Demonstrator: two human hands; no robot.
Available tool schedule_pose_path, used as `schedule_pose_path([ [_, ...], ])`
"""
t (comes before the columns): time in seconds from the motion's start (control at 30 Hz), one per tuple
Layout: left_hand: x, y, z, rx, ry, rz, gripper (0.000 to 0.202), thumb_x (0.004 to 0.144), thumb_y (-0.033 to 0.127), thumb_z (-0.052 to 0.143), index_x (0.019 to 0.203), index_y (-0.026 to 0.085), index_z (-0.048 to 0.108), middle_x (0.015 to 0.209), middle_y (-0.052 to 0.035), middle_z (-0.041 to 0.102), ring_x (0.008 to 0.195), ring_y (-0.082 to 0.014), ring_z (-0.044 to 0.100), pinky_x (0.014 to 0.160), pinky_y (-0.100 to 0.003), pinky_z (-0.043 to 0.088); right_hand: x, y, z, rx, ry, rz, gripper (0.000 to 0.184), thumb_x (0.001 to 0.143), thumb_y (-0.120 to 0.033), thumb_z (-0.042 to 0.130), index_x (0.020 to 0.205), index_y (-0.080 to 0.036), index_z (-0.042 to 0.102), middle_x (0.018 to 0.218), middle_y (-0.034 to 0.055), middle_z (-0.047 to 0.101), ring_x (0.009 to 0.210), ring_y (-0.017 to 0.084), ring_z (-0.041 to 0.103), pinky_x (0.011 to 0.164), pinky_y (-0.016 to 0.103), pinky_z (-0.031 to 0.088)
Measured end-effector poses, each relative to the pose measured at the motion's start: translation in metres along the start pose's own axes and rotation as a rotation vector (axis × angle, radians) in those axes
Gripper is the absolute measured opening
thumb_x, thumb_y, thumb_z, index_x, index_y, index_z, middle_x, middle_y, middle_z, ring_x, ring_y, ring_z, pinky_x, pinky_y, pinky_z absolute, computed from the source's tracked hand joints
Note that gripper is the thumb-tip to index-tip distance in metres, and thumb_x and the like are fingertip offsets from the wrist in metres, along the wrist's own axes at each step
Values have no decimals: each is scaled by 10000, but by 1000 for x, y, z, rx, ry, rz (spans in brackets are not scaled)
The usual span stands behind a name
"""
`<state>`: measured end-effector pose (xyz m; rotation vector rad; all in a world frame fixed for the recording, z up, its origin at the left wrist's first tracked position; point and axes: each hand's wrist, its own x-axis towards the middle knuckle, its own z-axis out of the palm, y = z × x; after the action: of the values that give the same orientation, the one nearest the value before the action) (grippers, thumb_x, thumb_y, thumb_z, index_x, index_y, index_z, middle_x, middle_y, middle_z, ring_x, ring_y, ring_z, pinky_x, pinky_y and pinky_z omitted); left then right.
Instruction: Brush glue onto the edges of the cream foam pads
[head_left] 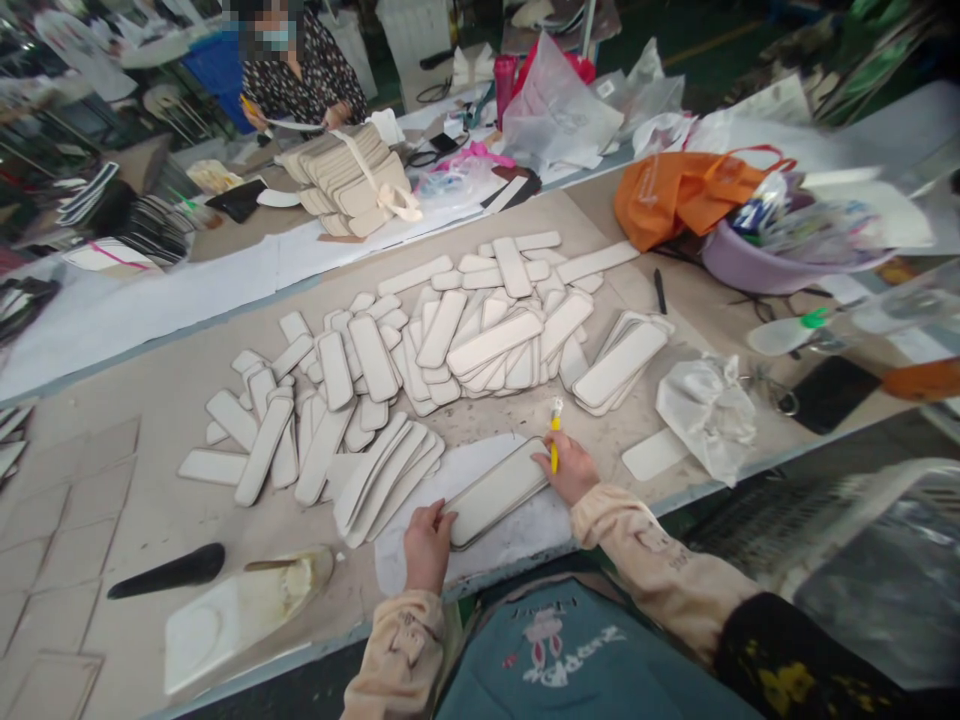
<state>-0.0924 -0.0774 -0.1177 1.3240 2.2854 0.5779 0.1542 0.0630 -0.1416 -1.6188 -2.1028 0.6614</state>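
Observation:
Between my hands lies a long off-white panel with rounded corners, over a white sheet at the table's near edge. My left hand grips the panel's left end, thumb on top. At the other end, my right hand pinches the panel and also keeps a small yellow-handled tool upright between its fingers. The tool's pale tip points away from me; its kind is unclear. Just left of the panel, several similar panels lie fanned out.
A large heap of panels spreads across the table. At left are a black-handled tool and a cut-open white bottle with a stick. A white pouch, phone and purple basin are at right. A co-worker sits opposite.

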Motion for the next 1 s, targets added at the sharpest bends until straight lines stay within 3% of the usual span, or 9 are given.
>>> schedule_pose_path([
  [0.3, -5, 1, 2, -1, 72, 11, 271, 769, 400, 542, 864, 179, 667, 869, -56, 544, 664, -162, 541, 674, -322, 463, 1, 1, -2, 29, 75, -31, 275, 772, -327, 595, 1008, -228, 494, 962, 76, 583, 935, 264, 533, 827, 398, 452],
  [0.4, -7, 7, -1, -128, 103, 41, 213, 755, 378, 557, 802, 183, 631, 882, -66, 568, 814, -202, 560, 749, -335, 456, 1, 1, -4, 113, 70, -41, 264, 762, -298, 595, 998, -237, 493, 954, 61, 587, 944, 254, 541, 841, 398, 459],
  [0.47, -8, 15, -7, -292, 79, -7, 198, 744, 370, 573, 794, 182, 605, 834, -56, 595, 839, -205, 564, 762, -328, 451, 1, 2, -7, 190, 88, -50, 249, 766, -283, 583, 994, -238, 492, 959, 55, 587, 954, 242, 549, 855, 396, 459],
  [0.63, -7, 54, -40, -778, -57, -211, 295, 698, 429, 646, 821, 174, 565, 734, 1, 603, 699, -145, 563, 644, -244, 438, 1, 3, -24, 479, 151, -4, 242, 762, -323, 598, 954, -240, 478, 909, 35, 598, 849, 208, 596, 808, 380, 492],
  [0.8, 12, 106, -92, -1137, 44, -248, 343, 664, 397, 704, 872, 165, 561, 718, 20, 599, 642, -107, 556, 595, -206, 431, 7, -23, -67, 898, 181, 90, 382, 677, -394, 696, 911, -254, 428, 800, -4, 582, 636, 155, 581, 589, 282, 523],
  [0.9, 22, 137, -121, -1433, 111, -189, 322, 713, 383, 672, 950, 176, 602, 855, -15, 653, 774, -135, 607, 705, -242, 477, 8, -54, -103, 1001, 219, 57, 399, 649, -359, 734, 900, -257, 441, 821, -4, 578, 660, 145, 583, 598, 253, 524],
  [1.0, 24, 162, -135, -1761, 167, -103, 281, 763, 335, 627, 999, 183, 635, 1036, -54, 661, 1013, -184, 590, 895, -296, 458, 5, -81, -131, 1045, 257, 9, 385, 643, -340, 740, 901, -256, 467, 844, 5, 586, 719, 153, 596, 647, 241, 537],
])
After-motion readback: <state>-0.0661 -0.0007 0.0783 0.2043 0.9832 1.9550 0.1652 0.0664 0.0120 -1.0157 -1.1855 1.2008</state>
